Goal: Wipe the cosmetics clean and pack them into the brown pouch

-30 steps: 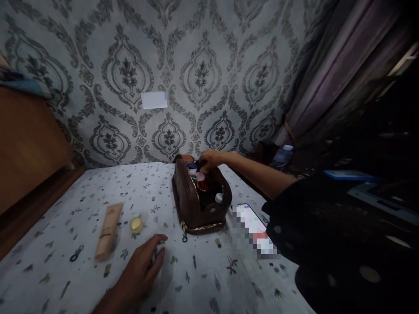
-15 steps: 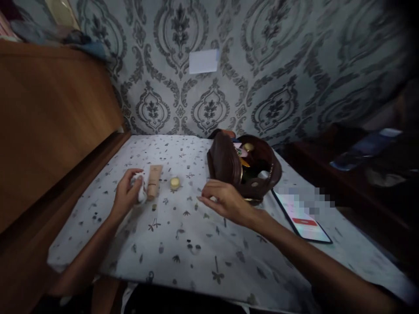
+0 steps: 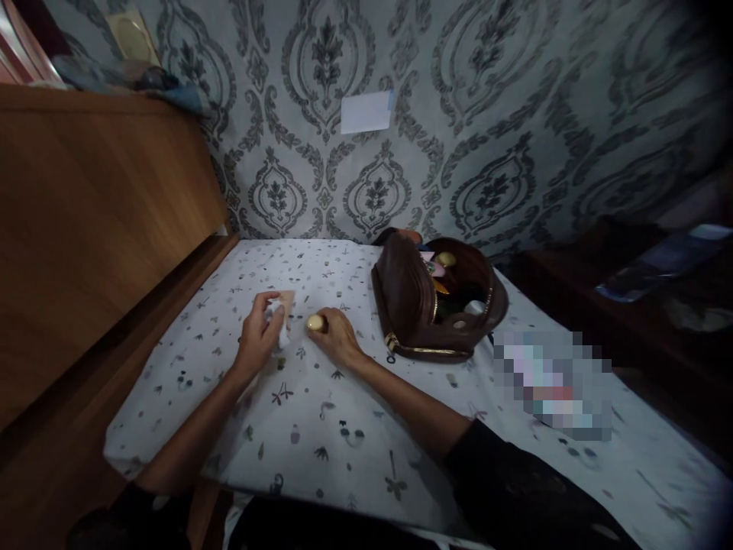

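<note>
In the head view, my left hand (image 3: 259,334) is closed round a small white object (image 3: 279,321), mostly covered by my fingers, so its kind does not show clearly. Just behind it lies a beige squeeze tube (image 3: 288,299), partly hidden by that hand. My right hand (image 3: 337,336) has its thumb and fingers round a small round jar with a yellowish lid (image 3: 314,322), on the patterned white cloth (image 3: 326,412). To the right of that hand stands an unzipped brown cosmetic bag (image 3: 406,298) with several items inside.
A blurred-out phone (image 3: 550,389) lies on the cloth at the right. A wooden cabinet (image 3: 103,221) borders the left side. Patterned wallpaper (image 3: 378,46) rises behind, with a white card (image 3: 366,113) on it. A clear plastic bottle (image 3: 658,267) lies on the dark surface at far right.
My right hand has moved left from beside the bag and taken hold of the small jar. My left hand, still with the white object, now covers part of the tube. The view has shifted slightly.
</note>
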{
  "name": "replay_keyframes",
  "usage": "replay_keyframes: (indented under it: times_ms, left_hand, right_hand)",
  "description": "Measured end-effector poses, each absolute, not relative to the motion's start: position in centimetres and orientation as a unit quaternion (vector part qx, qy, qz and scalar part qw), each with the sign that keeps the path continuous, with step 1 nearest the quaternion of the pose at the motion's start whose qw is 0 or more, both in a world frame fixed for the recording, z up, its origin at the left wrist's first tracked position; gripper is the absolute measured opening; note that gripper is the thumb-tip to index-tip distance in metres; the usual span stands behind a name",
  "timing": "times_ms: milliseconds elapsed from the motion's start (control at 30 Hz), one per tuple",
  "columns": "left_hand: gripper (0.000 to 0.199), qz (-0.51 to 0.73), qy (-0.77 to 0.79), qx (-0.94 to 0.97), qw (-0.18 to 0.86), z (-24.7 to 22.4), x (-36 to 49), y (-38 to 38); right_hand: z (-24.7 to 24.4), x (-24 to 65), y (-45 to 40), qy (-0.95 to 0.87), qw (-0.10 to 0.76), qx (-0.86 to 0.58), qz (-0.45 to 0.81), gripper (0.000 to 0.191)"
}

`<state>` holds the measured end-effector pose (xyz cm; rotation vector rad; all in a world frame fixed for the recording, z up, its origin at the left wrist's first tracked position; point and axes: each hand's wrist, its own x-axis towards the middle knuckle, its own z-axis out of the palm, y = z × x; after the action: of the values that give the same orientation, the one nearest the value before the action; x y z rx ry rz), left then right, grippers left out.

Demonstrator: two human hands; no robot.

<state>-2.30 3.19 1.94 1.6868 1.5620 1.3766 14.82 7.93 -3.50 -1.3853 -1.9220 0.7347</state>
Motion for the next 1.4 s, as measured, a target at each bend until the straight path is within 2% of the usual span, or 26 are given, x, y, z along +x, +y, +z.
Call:
replay_keyframes:
  times_ms: [133, 267, 433, 600, 733, 933, 1133, 1267, 1400]
  left_hand:
    - [0.036, 0.452, 0.517, 0.711, 0.149, 1.5, 0.3, 3.1]
    - [0.036, 0.395, 0.467, 0.774, 0.164, -0.3, 3.5, 2.7]
    - [0.042, 0.358, 0.466, 0.746, 0.314, -1.4, 4.9, 2.6]
    - [0.054, 0.373, 0.488, 0.574, 0.541, -0.9, 5.4, 2.5]
    - [0.062, 0.401, 0.483, 0.484, 0.61, -1.1, 5.6, 2.4]
    - [0.064, 0.423, 0.471, 0.495, 0.595, -1.6, 5.6, 2.2]
    - [0.058, 0.415, 0.471, 0.612, 0.481, -1.3, 5.1, 1.5]
    - [0.055, 0.386, 0.448, 0.681, 0.432, -1.1, 4.3, 1.0]
    - [0.05, 0.378, 0.419, 0.706, 0.428, -1.5, 3.9, 1.2]
  right_hand:
    - [-2.7, 14.9, 5.4, -0.716, 0.351, -0.514, 0.316, 0.02]
    - [-2.4, 15.6, 2.8, -0.693, 0.387, -0.517, 0.322, 0.009]
    - [-3.3, 17.7, 0.6, -0.655, 0.42, -0.528, 0.34, 0.024]
    - [-4.7, 18.6, -0.1, -0.533, 0.479, -0.415, 0.56, 0.04]
    - [-5.0, 18.6, 0.3, -0.436, 0.5, -0.359, 0.657, 0.057]
    - [-3.8, 18.9, 0.2, -0.348, 0.506, -0.315, 0.724, 0.061]
    - [-3.3, 19.2, 0.2, -0.296, 0.53, -0.294, 0.739, 0.059]
    - [-3.5, 19.5, 0.2, -0.286, 0.499, -0.284, 0.767, 0.058]
    - [-3.9, 19.8, 0.6, -0.281, 0.466, -0.272, 0.794, 0.067]
